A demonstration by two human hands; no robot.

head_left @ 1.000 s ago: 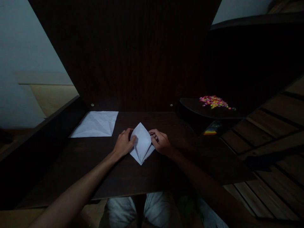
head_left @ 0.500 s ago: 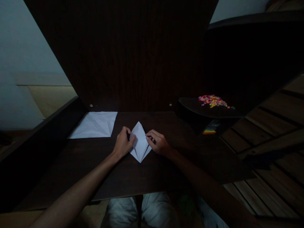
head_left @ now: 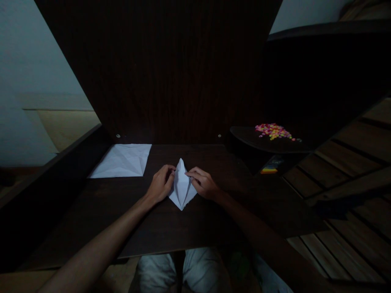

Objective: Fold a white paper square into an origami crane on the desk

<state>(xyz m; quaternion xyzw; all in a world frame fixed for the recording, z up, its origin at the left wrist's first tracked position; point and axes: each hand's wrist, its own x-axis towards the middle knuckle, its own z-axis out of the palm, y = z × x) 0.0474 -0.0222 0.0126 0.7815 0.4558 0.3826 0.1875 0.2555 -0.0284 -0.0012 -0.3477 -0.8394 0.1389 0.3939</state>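
A white folded paper piece (head_left: pixel 182 188), narrow and pointed at both ends, lies in the middle of the dark wooden desk (head_left: pixel 171 228). My left hand (head_left: pixel 160 185) presses its fingertips against the paper's left flap. On the other side my right hand (head_left: pixel 204 184) pinches the right flap toward the centre line. Both hands have curled fingers closed on the paper's edges.
A creased white sheet (head_left: pixel 122 160) lies flat at the desk's back left. A dark back panel (head_left: pixel 165 73) rises behind the desk. To the right, a small shelf (head_left: pixel 259 143) carries a heap of colourful small pieces (head_left: pixel 273 131). Wooden slats (head_left: pixel 345 171) run further right.
Both side flaps have been folded inward, so the paper looks narrower than a second ago. My hands have moved closer together toward its centre line.
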